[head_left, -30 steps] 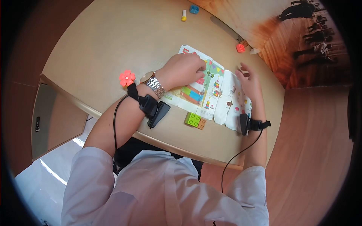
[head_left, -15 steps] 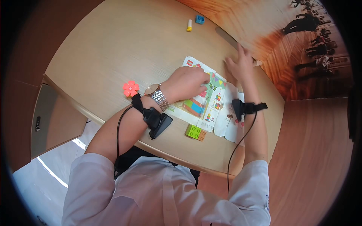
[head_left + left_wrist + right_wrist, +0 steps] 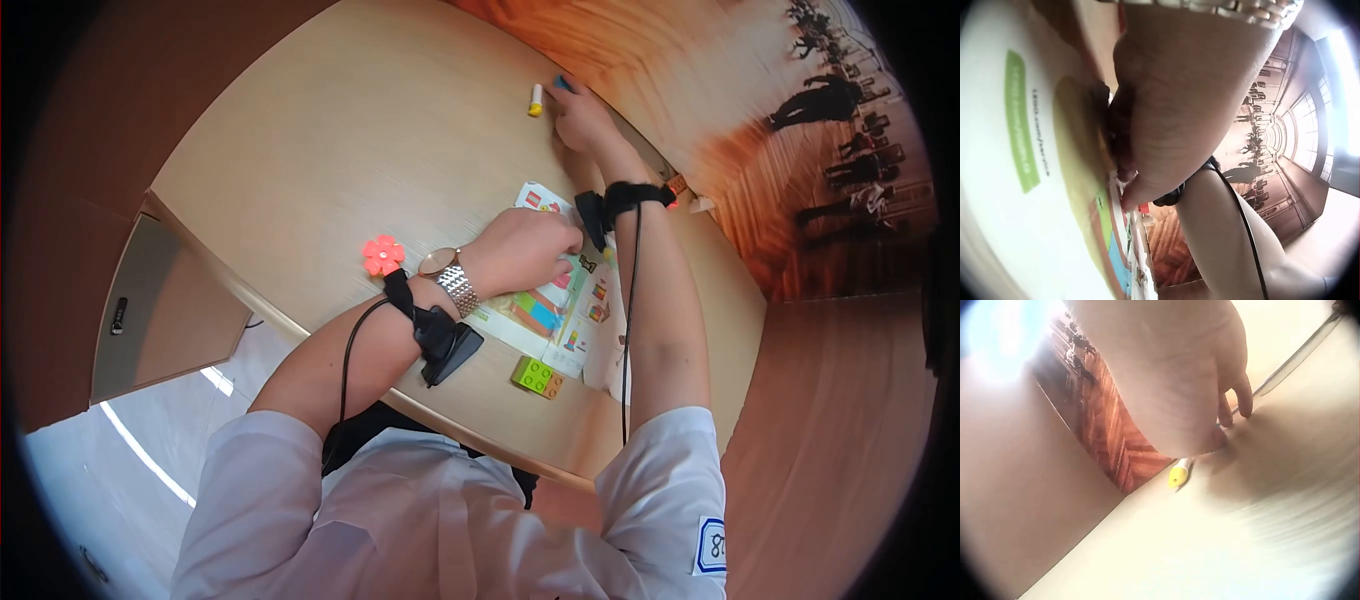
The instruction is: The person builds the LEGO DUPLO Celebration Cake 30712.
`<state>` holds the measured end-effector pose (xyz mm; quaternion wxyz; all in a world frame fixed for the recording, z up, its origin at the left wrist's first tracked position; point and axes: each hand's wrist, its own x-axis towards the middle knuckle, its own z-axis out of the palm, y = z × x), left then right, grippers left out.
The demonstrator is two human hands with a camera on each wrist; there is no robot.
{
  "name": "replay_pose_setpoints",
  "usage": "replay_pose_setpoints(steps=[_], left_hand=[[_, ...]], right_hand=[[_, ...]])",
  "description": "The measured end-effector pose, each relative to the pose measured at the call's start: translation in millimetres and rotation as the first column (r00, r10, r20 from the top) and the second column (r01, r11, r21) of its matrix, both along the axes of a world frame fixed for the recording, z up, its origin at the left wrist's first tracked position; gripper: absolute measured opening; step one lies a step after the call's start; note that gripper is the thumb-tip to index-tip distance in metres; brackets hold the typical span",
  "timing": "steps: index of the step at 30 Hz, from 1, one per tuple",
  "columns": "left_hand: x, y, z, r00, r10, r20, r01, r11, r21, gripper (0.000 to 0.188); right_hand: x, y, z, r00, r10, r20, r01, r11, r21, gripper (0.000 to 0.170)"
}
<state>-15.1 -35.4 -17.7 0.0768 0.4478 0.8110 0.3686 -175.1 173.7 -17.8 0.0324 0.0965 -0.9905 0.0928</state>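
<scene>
At the far table edge my right hand (image 3: 583,122) has its thumb and fingers around a blue toy brick (image 3: 563,82), mostly hidden by the hand. Just left of that hand lies a small white tube with a yellow end (image 3: 536,100), also in the right wrist view beneath the palm. My left hand (image 3: 525,247) rests on an unfolded LEGO leaflet (image 3: 535,192), its fingers loosely curled over the printed pictures. A green and brown toy brick (image 3: 537,376) sits below the leaflet, near the table's front edge.
A coral flower piece (image 3: 383,255) lies beside the left wrist. Near the right table edge, a brown brick (image 3: 677,184) and a small white piece (image 3: 702,204) show past the right wrist. A panel with a printed picture (image 3: 740,150) stands behind the table.
My right hand has moved from above the leaflet's right side, past the right table edge, to the blue brick at the far edge. The left hand has stayed on the leaflet.
</scene>
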Motion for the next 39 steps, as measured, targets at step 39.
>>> replay_pose_setpoints(steps=[39], left_hand=[[0, 0, 4, 0.999, -0.006, -0.040, 0.002, 0.996, -0.093, 0.033]], right_hand=[[402, -74, 60, 0.983, -0.146, 0.111, 0.182, 0.858, -0.480, 0.041]])
